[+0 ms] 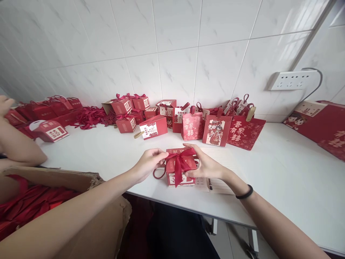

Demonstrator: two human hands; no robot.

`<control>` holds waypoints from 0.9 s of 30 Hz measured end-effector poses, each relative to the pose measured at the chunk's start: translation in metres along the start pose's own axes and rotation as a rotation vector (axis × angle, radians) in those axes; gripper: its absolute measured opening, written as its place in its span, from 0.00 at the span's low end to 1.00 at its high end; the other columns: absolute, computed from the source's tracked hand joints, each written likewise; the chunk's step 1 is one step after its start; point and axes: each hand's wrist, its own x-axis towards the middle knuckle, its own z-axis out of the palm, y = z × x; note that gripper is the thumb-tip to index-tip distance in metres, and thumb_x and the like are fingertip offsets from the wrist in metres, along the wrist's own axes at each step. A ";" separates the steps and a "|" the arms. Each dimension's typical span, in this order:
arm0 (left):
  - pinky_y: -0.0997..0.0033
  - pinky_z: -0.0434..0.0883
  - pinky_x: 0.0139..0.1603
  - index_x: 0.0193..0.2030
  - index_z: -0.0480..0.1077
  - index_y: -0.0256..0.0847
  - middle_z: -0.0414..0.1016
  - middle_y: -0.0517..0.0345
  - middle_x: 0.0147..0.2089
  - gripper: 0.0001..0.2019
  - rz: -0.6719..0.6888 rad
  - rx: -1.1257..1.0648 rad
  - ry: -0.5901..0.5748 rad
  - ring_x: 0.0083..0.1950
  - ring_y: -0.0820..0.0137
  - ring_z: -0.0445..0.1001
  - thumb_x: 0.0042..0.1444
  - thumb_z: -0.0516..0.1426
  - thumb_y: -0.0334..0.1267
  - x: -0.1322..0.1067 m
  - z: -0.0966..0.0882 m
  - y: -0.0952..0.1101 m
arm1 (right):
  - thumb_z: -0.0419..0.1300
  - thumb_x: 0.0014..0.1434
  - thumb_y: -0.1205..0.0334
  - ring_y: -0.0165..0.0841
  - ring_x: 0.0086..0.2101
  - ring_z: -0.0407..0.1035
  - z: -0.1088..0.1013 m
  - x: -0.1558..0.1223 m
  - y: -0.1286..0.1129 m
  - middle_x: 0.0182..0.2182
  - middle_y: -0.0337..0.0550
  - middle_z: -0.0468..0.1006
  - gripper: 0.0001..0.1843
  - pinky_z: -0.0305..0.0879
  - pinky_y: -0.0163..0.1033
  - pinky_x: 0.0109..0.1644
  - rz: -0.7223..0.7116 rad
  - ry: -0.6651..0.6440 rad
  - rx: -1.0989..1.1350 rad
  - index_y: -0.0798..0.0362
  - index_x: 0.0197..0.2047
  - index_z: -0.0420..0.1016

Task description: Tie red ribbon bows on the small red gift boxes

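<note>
A small red gift box stands near the front edge of the white table, with a red ribbon tied in a bow on top. My left hand pinches the left loop of the ribbon. From the right, my right hand holds the other side of the bow, its fingers over the box's top edge. A black band circles my right wrist. A ribbon end hangs down the front of the box.
Several red gift boxes and red paper bags line the tiled wall, with loose ribbons to the left. An open cardboard box of red items sits at front left. Another person's arm is at far left. A power strip hangs on the wall.
</note>
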 end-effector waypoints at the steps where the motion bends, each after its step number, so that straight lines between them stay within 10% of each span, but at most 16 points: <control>1: 0.75 0.66 0.31 0.20 0.64 0.36 0.60 0.66 0.20 0.12 -0.032 -0.011 -0.008 0.24 0.79 0.61 0.41 0.63 0.39 0.000 0.000 0.001 | 0.67 0.45 0.54 0.45 0.54 0.60 0.000 0.000 0.000 0.56 0.52 0.60 0.47 0.57 0.52 0.60 0.000 -0.001 0.002 0.51 0.63 0.47; 9: 0.70 0.71 0.33 0.18 0.57 0.39 0.55 0.67 0.21 0.15 -0.212 -0.080 -0.072 0.23 0.77 0.59 0.44 0.58 0.43 0.005 -0.013 0.003 | 0.67 0.45 0.55 0.44 0.53 0.61 -0.001 0.000 0.003 0.55 0.51 0.61 0.47 0.58 0.51 0.59 -0.006 0.007 -0.028 0.50 0.63 0.48; 13: 0.67 0.71 0.35 0.25 0.63 0.38 0.64 0.62 0.26 0.19 -0.093 0.112 -0.127 0.29 0.72 0.67 0.47 0.57 0.55 0.002 -0.014 0.004 | 0.68 0.45 0.56 0.44 0.54 0.60 0.001 0.000 0.003 0.55 0.50 0.61 0.47 0.59 0.51 0.58 -0.072 0.039 -0.053 0.49 0.63 0.48; 21: 0.72 0.69 0.38 0.28 0.64 0.40 0.69 0.61 0.30 0.08 0.602 0.571 0.190 0.33 0.73 0.70 0.54 0.57 0.40 -0.019 0.002 0.017 | 0.68 0.49 0.54 0.50 0.58 0.54 0.007 0.002 -0.006 0.56 0.54 0.55 0.46 0.59 0.57 0.58 -0.459 0.357 -0.316 0.46 0.64 0.45; 27: 0.74 0.68 0.33 0.31 0.66 0.40 0.69 0.62 0.27 0.08 1.440 0.956 0.203 0.30 0.74 0.68 0.51 0.57 0.23 -0.036 0.009 0.024 | 0.66 0.52 0.52 0.51 0.59 0.53 0.012 -0.002 -0.012 0.58 0.54 0.51 0.48 0.61 0.59 0.57 -0.568 0.490 -0.446 0.41 0.65 0.39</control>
